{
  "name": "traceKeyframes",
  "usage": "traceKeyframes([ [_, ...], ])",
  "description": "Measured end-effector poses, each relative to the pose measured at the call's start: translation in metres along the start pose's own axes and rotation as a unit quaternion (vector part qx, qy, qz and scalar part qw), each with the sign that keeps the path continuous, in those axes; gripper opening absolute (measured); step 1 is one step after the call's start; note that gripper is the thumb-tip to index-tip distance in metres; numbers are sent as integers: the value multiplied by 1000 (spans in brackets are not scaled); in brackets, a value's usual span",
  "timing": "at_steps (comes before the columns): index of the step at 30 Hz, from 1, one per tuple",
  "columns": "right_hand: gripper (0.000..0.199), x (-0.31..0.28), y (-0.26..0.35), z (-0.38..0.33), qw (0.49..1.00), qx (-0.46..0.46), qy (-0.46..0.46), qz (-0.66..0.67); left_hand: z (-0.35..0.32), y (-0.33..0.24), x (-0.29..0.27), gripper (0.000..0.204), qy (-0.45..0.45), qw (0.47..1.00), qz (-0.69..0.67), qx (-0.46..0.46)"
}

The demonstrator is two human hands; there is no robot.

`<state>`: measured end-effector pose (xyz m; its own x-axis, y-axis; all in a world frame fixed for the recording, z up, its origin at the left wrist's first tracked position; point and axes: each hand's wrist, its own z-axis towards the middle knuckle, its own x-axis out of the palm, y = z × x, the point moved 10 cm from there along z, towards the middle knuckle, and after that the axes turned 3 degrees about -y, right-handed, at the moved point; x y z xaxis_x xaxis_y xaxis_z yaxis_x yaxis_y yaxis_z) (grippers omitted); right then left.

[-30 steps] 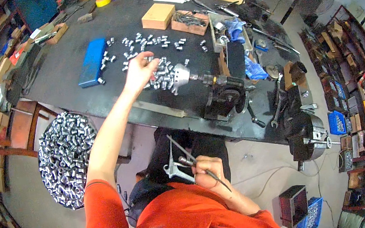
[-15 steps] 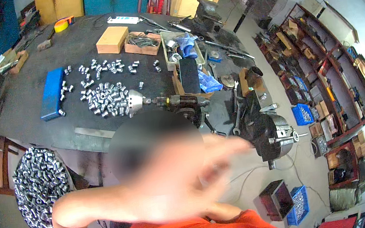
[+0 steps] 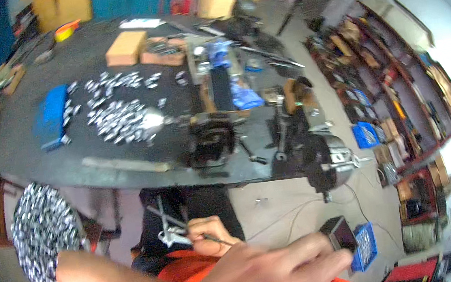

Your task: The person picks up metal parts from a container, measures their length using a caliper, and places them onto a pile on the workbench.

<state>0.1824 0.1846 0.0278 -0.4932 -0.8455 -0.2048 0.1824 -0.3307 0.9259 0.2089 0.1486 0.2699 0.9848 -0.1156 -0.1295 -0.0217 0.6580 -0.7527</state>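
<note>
My left arm reaches across the lower part of the view. My left hand (image 3: pixel 280 270), large and somewhat blurred, has its fingers stretched out to the right with nothing visible in them. Behind it, over my dark-trousered lap, my right hand (image 3: pixel 210 236) is closed on a silver caliper (image 3: pixel 173 236). Its jaws point left and its thin bar runs to the right, partly behind my left hand. Left of my lap stands a round container heaped with short metal fittings (image 3: pixel 47 237). More metal fittings (image 3: pixel 123 121) lie piled on the dark workbench (image 3: pixel 21 136).
A black vise-like fixture (image 3: pixel 211 140) stands at the bench's front edge, a machine with a chuck (image 3: pixel 331 163) to its right. A blue box (image 3: pixel 54 117), an orange box (image 3: pixel 126 48) and a wrench (image 3: pixel 280 133) lie on the bench. Shelves (image 3: pixel 398 86) line the right wall.
My left hand has moved down and right, away from the middle of the view. My right hand and the caliper now show over my lap. The bench has shifted slightly left.
</note>
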Motion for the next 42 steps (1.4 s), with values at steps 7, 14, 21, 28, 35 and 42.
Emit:
traceKeyframes([
  [7,22,4,-29,-10,990,74,-44,108,-8,45,-9,25,200,957,146,-150],
  [14,17,-9,-16,-1,983,91,-95,129,-158,59,-229,32,-105,821,493,-267],
  [21,18,10,-37,-1,979,113,-47,165,-352,122,-317,29,-139,644,562,-499],
  [28,18,3,-43,-8,979,128,-64,142,-370,137,-304,23,-41,509,677,-531],
  [35,22,11,-45,-10,977,133,-56,154,-385,138,-309,19,-101,530,670,-509],
  [42,21,9,-36,-6,981,134,-64,126,-373,95,-310,16,-417,712,289,-486],
])
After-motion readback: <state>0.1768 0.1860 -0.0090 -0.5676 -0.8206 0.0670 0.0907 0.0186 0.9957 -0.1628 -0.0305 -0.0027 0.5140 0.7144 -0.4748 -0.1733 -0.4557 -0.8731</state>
